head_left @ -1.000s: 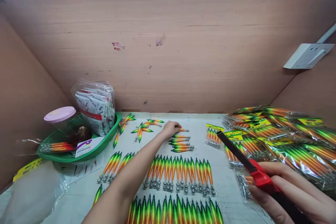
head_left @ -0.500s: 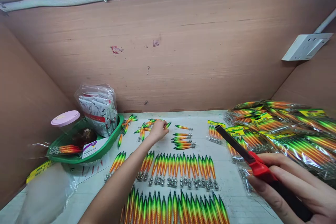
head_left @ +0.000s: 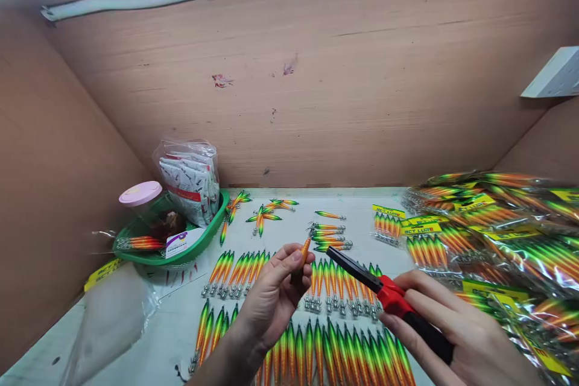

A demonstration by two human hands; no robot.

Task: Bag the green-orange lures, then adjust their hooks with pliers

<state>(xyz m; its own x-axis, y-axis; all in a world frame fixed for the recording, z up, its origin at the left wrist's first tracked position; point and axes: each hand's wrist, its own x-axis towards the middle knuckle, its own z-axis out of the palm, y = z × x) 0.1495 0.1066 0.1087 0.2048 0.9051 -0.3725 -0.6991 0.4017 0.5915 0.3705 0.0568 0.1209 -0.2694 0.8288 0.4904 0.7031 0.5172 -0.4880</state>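
Note:
My left hand [head_left: 280,280] is closed around a fishing lure [head_left: 306,248], its orange end and metal hook crown pointing up. The rest of that lure is hidden in my fingers. My right hand [head_left: 456,325] grips pliers [head_left: 389,297] with red and black handles. Their dark jaws reach toward the held lure, with a small gap between them. Behind and below my hands lie rows of green-to-orange lures [head_left: 346,344] on the pale worktop. A short stack of lures [head_left: 332,238] lies sideways just beyond the pliers' tip.
Bagged lures with yellow header cards [head_left: 506,241] are piled on the right. A green basket [head_left: 219,223] at left holds a pink-lidded jar [head_left: 140,193] and a bag of packets [head_left: 187,184]. Clear plastic bags [head_left: 108,325] lie in front. Loose lures [head_left: 262,217] lie at the back.
My left hand has come back from the loose lures at the rear, bringing one lure toward the middle. The pliers have moved left and lower, closer to it. The view has shifted slightly.

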